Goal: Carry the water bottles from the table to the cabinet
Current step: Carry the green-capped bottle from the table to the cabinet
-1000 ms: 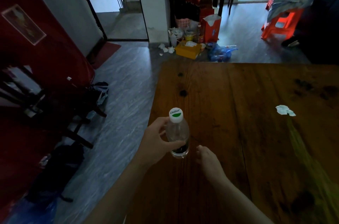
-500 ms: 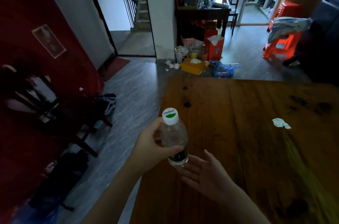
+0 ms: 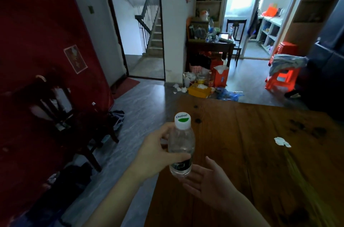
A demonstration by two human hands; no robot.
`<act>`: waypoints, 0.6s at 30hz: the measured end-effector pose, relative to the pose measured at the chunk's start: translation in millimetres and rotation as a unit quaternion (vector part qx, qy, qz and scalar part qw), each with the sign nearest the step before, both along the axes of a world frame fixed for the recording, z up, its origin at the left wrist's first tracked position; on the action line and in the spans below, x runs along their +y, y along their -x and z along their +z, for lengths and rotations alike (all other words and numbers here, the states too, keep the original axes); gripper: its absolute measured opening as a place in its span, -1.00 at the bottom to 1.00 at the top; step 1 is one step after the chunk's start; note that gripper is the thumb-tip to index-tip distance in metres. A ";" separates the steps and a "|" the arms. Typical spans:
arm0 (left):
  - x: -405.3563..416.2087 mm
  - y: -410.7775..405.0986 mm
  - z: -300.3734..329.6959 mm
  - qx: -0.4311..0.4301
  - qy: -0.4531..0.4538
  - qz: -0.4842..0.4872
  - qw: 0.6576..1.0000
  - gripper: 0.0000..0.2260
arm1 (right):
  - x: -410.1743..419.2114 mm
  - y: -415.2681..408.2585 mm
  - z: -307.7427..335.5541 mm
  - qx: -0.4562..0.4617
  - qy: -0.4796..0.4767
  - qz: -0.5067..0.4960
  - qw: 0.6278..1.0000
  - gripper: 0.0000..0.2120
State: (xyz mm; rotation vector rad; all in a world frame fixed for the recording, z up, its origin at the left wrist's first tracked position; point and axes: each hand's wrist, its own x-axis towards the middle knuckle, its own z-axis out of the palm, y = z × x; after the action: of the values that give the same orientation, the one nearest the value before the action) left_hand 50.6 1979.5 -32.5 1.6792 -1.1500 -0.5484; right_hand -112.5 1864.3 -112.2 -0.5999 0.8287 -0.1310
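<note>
Bottle (image 3: 181, 145) now lifted off the table (image 3: 260, 161), held upright in the left hand (image 3: 154, 154).

Left fingers wrap its clear, ribbed plastic body; the white cap faces up. The right hand (image 3: 208, 182), earlier resting on the wood, now lies open, palm up, just under the base. It hangs over the dark plank table's left edge, with bare grey floor (image 3: 137, 115) beyond.

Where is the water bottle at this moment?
In the head view the water bottle is lower centre, upright, gripped by the left hand at the left edge of the wooden table, with the open right hand just beneath its base.
</note>
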 end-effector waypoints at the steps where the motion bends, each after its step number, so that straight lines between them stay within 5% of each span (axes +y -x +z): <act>1: 12.0 -1.1 2.3 0.001 0.006 0.009 1.000 -0.44 | 8.6 -3.5 3.8 -0.001 0.008 0.012 1.000 -0.33; 18: 221.9 4.2 32.3 0.021 0.074 0.178 0.981 -0.45 | 181.0 -51.9 36.8 0.007 0.034 0.188 0.982 -0.34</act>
State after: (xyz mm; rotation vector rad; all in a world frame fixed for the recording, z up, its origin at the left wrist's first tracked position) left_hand 46.4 2201.4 -0.2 1.6853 -0.8111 -0.2647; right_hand -60.7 2045.2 -75.4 -0.8129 0.7129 0.1904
